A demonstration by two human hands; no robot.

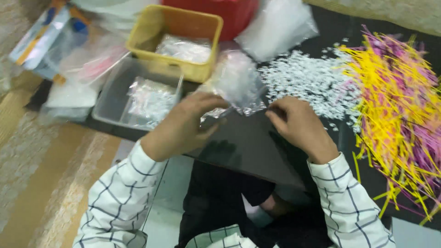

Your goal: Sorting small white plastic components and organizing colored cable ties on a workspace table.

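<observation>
Between left hand (183, 126) and right hand (298, 126): clear plastic bag (239, 82), pinched

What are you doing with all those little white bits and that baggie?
A person in a checked shirt holds a small clear plastic bag with both hands: the left hand grips its lower edge, the right hand pinches its other side. Small white pieces lie scattered on the dark table, beside yellow and purple sticks. A yellow basket and a clear tray hold filled bags.
</observation>
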